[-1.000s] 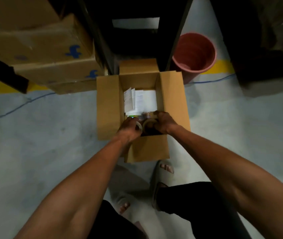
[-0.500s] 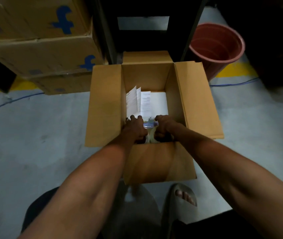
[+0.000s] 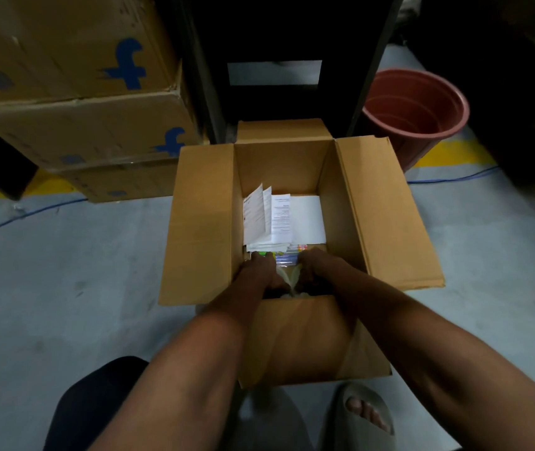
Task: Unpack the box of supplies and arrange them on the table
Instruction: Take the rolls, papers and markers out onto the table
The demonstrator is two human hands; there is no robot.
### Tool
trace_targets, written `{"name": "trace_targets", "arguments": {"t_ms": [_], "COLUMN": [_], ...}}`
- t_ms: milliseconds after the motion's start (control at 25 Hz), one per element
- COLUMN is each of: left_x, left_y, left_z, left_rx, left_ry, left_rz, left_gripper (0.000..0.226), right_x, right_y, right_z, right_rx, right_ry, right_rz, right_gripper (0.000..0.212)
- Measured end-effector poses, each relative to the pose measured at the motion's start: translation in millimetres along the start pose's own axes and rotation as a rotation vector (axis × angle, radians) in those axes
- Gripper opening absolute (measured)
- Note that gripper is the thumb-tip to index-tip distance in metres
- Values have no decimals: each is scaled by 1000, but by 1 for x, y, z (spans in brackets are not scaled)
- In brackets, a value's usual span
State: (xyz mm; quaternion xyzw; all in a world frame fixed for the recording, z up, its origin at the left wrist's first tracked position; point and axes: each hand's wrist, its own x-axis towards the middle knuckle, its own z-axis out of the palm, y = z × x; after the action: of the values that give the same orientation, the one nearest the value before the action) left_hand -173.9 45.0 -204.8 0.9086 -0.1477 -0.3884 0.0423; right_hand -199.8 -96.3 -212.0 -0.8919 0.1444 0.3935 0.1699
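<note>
An open cardboard box (image 3: 201,222) stands on the grey floor with its flaps spread. Inside lie folded white papers (image 3: 267,216), a white sheet (image 3: 308,216) and a clear pack of colourful items (image 3: 287,257). My left hand (image 3: 259,275) and my right hand (image 3: 316,271) are both down in the near end of the box, side by side. Their fingers are closed around pale tape rolls (image 3: 287,283), of which only slivers show between the hands. The fingertips and whatever lies under the hands are hidden.
Stacked cardboard boxes with blue logos (image 3: 80,125) stand at the left. Dark rack legs (image 3: 207,92) rise just behind the box. A reddish bucket (image 3: 415,109) sits at the right rear. A blue cable (image 3: 455,179) runs along the floor. My sandalled foot (image 3: 363,415) is close below the box.
The view has come lower and closer to the box. Both hands, holding the tape rolls, have sunk deeper into its near end and stay close together.
</note>
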Motion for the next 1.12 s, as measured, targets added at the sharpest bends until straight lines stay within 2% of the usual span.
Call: {"name": "trace_targets", "arguments": {"t_ms": [80, 200, 400, 600, 720, 880, 1000, 1120], "left_x": [3, 4, 8, 15, 21, 20, 19, 21], "left_y": [-1, -6, -8, -9, -6, -3, 0, 0], "left_z": [0, -4, -6, -8, -11, -9, -9, -6], "left_rx": [-19, 112, 217, 261, 245, 144, 67, 143], "left_ry": [2, 93, 235, 390, 372, 371, 328, 269], "left_rz": [49, 135, 205, 231, 156, 127, 114, 122], "left_gripper": [62, 37, 30, 26, 36, 45, 64, 90], "right_x": [1, 5, 10, 12, 14, 19, 17, 13], "right_y": [-1, -1, 5, 11, 12, 17, 21, 22], "right_z": [-1, -5, -5, -15, -19, -12, -8, -11], "right_rx": [9, 1, -111, -202, -184, -63, -101, -187], "right_ry": [-33, -19, 117, 272, 353, 338, 288, 189], "right_rz": [15, -35, -73, -77, -76, -100, -157, -169], "right_gripper": [64, 47, 52, 42, 40, 52, 80, 115]}}
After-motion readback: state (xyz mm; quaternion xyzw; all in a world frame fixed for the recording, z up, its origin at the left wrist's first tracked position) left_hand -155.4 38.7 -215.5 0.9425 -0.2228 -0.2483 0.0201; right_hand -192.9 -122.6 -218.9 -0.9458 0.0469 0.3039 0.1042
